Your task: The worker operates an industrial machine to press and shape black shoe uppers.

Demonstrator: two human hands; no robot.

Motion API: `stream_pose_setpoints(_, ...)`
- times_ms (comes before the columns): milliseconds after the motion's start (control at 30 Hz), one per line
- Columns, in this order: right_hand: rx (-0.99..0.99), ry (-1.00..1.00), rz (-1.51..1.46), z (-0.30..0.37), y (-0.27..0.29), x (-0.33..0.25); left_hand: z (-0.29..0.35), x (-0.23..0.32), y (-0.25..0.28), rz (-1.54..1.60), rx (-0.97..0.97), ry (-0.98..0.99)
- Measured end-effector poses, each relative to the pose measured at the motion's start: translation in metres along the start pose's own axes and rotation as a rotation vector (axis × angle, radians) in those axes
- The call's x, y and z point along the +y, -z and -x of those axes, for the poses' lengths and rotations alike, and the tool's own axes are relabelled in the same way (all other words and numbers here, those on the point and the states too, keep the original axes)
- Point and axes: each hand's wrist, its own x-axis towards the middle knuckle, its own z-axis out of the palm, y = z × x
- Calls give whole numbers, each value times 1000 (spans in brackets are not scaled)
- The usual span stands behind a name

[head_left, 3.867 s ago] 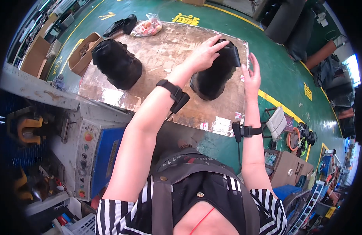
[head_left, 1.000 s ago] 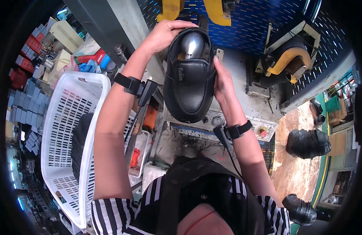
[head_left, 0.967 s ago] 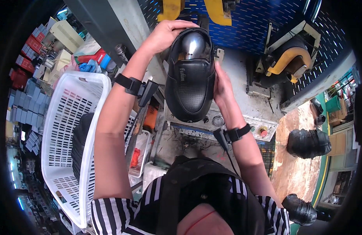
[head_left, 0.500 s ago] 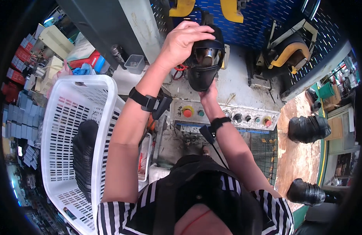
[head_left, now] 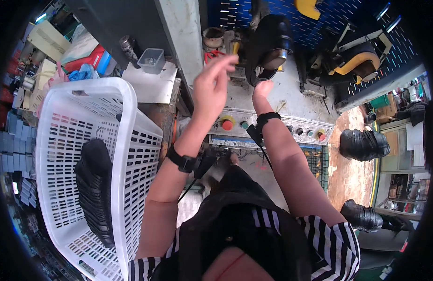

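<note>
While the left hand (head_left: 214,89) hovers, grip apart, the right hand (head_left: 262,89) touches a black shoe (head_left: 267,44), grip indiscernible.

The wooden desk (head_left: 351,180) past the machine's right end has a pale, scuffed top. Two bundles of ridged black pieces lie on it, a far bundle (head_left: 365,145) and a near bundle (head_left: 361,215), each covering part of the outer long edge. The machine's dusty grey metal bed (head_left: 298,104) bears a red-handled tool (head_left: 209,57) and a round can (head_left: 212,37) at its far left corner. A white board (head_left: 146,88) carries a clear tub (head_left: 151,62) by its far edge.
</note>
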Motion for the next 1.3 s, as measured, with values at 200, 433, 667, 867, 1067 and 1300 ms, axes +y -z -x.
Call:
stream_pose_setpoints(200, 107, 67, -58, -18, -13, 16, 57, -24, 11, -108, -216, 37)
stream_pose_setpoints(433, -11, -80, -48, -18, -33, -8, 83, -34, 18, -44, -188, 121)
stream_pose_setpoints(667, -37, -326, -116, -43, -58, -6, 91, -17, 15, -106, -159, 150)
stream_pose_setpoints(867, -174, -277, -36, -43, -63, -4, 82, 1, -22, -131, -98, 182)
stream_pose_setpoints(1067, -394, -224, 48, -39, -41, -22, 55, 32, -100, -164, -162, 107)
stream_pose_setpoints(1300, -699, -464, -643, -26, 86, -1, 2, 42, -244, -149, -353, -110)
